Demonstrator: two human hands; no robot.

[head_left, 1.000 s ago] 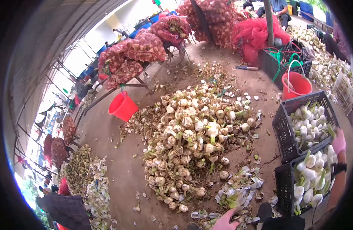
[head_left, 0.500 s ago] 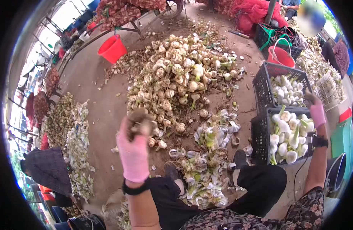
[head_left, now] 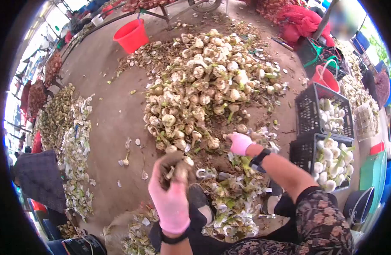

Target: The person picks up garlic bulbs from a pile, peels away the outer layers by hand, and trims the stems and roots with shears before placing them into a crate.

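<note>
My left hand (head_left: 172,193), in a pink glove with a dirty palm, is closed around a garlic bulb (head_left: 180,171) whose pale side shows past the fingers. It is held above the ground at the near edge of a big pile of soil-stained garlic (head_left: 195,95). My right hand (head_left: 240,143), also gloved in pink, reaches low at the pile's near right edge. Its fingers are drawn together and point left; whatever is in them is hidden. Below it lie peeled garlic skins and leaves (head_left: 229,191), between my shoes.
To the right, two black crates (head_left: 303,157) hold cleaned white garlic (head_left: 331,163). A red bucket (head_left: 131,36) stands behind the pile and another red bucket (head_left: 325,78) beyond the crates. A person in a dark checked garment (head_left: 38,178) is at the left, beside more skins (head_left: 76,157).
My right hand has left the crates and come left and down to the pile's near edge. My left hand has moved lower and slightly right, still holding garlic. The view has shifted.
</note>
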